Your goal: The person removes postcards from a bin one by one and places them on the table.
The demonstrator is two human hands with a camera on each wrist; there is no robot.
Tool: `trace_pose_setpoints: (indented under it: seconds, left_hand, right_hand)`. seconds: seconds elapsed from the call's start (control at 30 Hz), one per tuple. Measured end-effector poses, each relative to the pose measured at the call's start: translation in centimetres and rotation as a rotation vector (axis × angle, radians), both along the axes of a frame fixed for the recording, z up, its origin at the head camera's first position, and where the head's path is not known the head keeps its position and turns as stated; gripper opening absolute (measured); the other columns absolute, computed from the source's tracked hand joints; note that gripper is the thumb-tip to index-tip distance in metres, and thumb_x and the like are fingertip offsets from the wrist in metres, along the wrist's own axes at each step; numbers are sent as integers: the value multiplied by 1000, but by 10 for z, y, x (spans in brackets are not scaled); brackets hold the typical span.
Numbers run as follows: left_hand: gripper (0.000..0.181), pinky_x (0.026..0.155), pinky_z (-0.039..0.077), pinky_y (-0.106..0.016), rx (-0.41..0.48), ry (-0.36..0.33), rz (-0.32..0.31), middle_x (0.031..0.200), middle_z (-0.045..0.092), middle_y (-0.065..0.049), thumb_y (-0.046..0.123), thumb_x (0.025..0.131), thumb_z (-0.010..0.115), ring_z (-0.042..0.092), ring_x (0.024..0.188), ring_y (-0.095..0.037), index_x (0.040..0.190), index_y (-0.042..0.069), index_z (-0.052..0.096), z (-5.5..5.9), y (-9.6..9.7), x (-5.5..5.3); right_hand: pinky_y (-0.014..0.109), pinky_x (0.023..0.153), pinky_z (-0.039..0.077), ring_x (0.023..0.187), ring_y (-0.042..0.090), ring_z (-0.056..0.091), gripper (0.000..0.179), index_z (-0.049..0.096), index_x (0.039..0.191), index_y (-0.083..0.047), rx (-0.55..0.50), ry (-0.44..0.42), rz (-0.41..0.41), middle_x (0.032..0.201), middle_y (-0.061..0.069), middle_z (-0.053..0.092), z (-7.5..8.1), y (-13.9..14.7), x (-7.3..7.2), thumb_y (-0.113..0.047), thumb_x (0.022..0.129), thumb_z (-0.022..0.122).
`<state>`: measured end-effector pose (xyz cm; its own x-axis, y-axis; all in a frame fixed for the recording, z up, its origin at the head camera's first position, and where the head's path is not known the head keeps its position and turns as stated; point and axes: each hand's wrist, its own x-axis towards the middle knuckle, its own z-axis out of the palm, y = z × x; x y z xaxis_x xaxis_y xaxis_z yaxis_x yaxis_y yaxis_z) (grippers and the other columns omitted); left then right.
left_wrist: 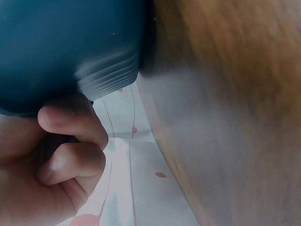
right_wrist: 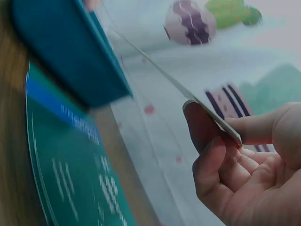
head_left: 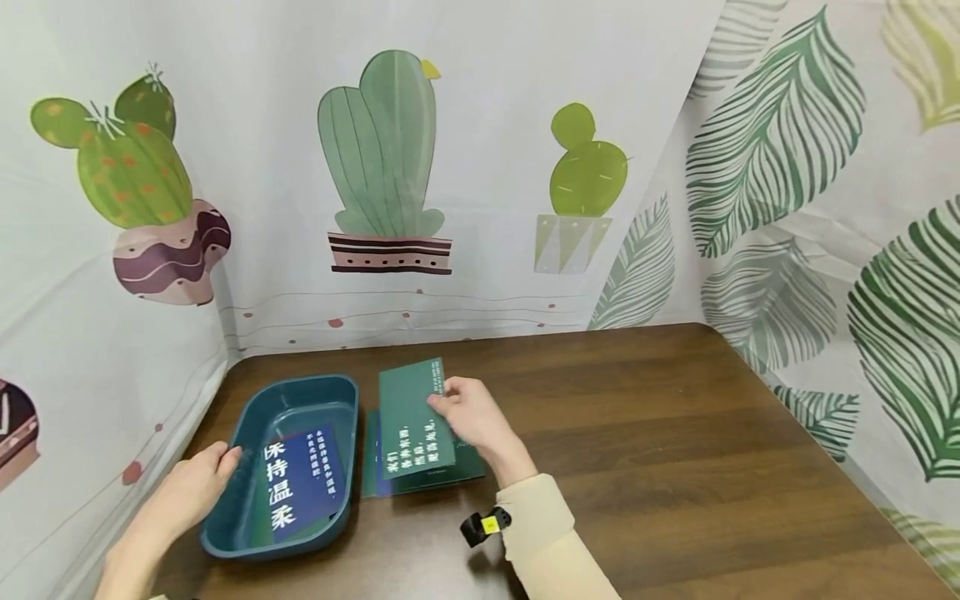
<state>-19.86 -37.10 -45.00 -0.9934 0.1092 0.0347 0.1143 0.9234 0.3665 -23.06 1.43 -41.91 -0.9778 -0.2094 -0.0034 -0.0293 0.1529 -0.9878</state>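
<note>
The right hand (head_left: 474, 417) pinches, between thumb and fingers, one green rectangular card (head_left: 412, 412) with white writing above flat green-and-blue cards (head_left: 467, 468) on the brown wooden table (head_left: 645, 442), while the left hand (head_left: 191, 487), fingers curled, grips the rounded teal plastic tray (head_left: 258, 552) beside them.

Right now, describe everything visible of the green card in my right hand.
The green card is a thin, flat rectangle, seemingly stiff paper, with white Chinese lettering low on its face and smaller lines at its upper right. The right hand pinches its right edge, holding it tilted over other cards, right of the tray.
</note>
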Motion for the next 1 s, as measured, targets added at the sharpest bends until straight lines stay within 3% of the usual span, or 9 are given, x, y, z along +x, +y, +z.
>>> trace_pose_setpoints:
  seconds: [0.2,0.47,0.77,1.0]
  left_hand:
    - [31,64,43,-55,0,-8,0,73,57,-13,23,106,37,62,74,-42,89,1,51,1,-2,0]
    - [32,64,43,-55,-2,-5,-6,74,57,-13,23,106,37,62,75,-42,90,0,52,3,1,-1]
    - [33,64,43,-54,-3,-29,4,75,57,-13,24,107,36,62,76,-41,91,0,52,3,0,-1]
    - [33,65,43,-54,-4,-33,8,74,57,-12,26,107,36,61,75,-40,91,1,51,-1,-2,-2]
  right_hand:
    - [27,50,45,52,10,57,12,58,91,2,-39,-51,-21,69,5,66,-12,35,-7,-8,96,61]
    - [31,50,46,51,11,51,14,62,90,1,45,-116,-96,64,2,60,-34,62,-14,-12,94,64]
    - [25,47,45,51,11,51,13,62,91,1,44,-214,-107,64,3,57,-53,68,-21,-11,94,65]
    - [26,47,44,49,10,47,12,62,91,1,66,-221,-105,61,2,55,-65,62,-22,-11,93,66]
